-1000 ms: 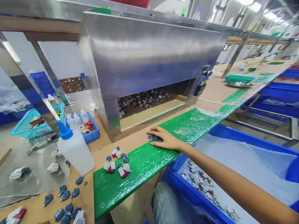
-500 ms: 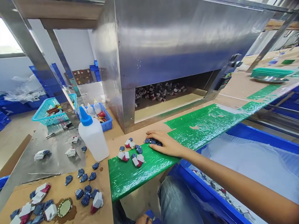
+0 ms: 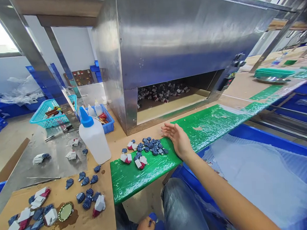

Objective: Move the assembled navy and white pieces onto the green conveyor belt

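My right hand (image 3: 177,138) rests edge-down on the green plastic-covered strip (image 3: 210,124), fingers spread and empty, just right of a pile of small dark blue parts (image 3: 152,146). A few white-and-red parts (image 3: 135,160) lie left of that pile. My left hand (image 3: 143,228) is low at the bottom edge by my lap, fingers curled on a small blue thing. A white glue bottle with a blue cap (image 3: 93,136) stands to the left on the bench.
A steel tunnel housing (image 3: 180,38) spans the back, with more small parts in its opening (image 3: 162,91). More blue and white parts and a small round dish (image 3: 65,212) lie on cardboard at left. A blue bin (image 3: 270,146) sits at right; baskets (image 3: 49,113) stand behind.
My right hand has lifted off the dark blue parts and opened, leaving them as a spread pile on the green strip. The view has shifted slightly.
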The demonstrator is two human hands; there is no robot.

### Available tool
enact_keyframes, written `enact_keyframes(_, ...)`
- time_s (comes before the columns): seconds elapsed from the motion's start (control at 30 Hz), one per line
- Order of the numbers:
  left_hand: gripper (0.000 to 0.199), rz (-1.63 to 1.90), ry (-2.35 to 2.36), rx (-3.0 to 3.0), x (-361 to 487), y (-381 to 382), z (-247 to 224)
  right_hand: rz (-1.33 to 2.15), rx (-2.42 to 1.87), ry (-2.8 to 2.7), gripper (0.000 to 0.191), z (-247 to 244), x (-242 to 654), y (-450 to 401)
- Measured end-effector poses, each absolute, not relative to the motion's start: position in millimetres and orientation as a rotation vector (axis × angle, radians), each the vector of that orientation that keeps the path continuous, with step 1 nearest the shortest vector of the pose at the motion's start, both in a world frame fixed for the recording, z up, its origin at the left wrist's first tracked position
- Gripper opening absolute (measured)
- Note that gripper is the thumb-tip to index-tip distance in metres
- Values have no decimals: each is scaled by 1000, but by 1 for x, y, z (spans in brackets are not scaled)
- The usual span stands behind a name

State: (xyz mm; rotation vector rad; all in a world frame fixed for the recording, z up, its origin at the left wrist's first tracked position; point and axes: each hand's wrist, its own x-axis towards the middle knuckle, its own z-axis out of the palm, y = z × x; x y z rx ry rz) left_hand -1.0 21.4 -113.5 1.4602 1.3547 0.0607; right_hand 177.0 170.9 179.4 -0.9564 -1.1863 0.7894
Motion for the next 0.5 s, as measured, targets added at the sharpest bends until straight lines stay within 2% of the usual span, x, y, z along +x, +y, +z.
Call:
enact_keyframes(0.23, 28, 22, 1355, 1517, 0, 20, -119, 713, -867, -861, 43, 183, 184, 170)
enact_keyframes(0.43, 29, 61, 1341, 1505, 3, 19, -122, 599, -917, -1076, 50, 201, 162, 150)
enact_keyframes(0.5, 28, 74, 1354, 1462, 5, 19, -122, 529, -920, -1259, 42, 220, 148, 116)
